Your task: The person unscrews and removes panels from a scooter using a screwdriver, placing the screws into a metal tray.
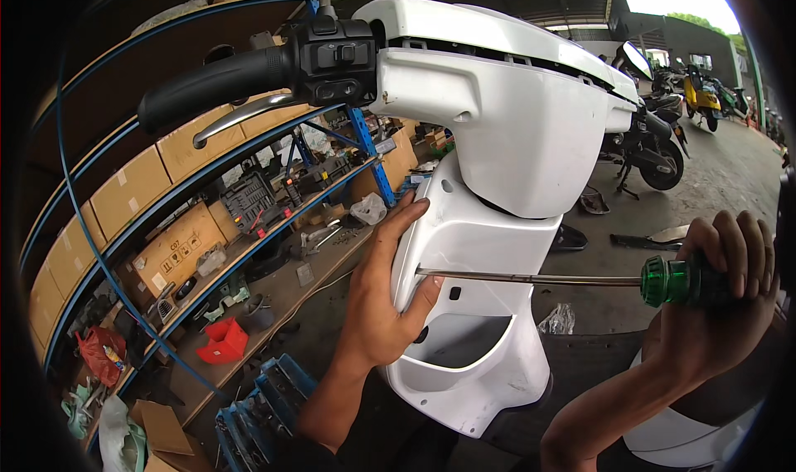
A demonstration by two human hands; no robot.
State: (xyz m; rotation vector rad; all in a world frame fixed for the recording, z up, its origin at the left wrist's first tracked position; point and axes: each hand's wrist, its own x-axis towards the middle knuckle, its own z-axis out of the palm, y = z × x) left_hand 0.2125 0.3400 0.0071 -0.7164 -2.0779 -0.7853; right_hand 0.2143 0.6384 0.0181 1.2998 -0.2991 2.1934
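Head view: your right hand (725, 261) has fingers wrapped around the green-handled screwdriver (539, 280), which crosses the white scooter leg shield (493, 238); your left hand (383, 306), thumb spread open, rests at its left edge.

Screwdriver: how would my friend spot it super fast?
Find the big white scooter. Beside it, the right hand grips the screwdriver. Unlike the white plastic behind it, it has a long silver shaft and a green-ended handle.
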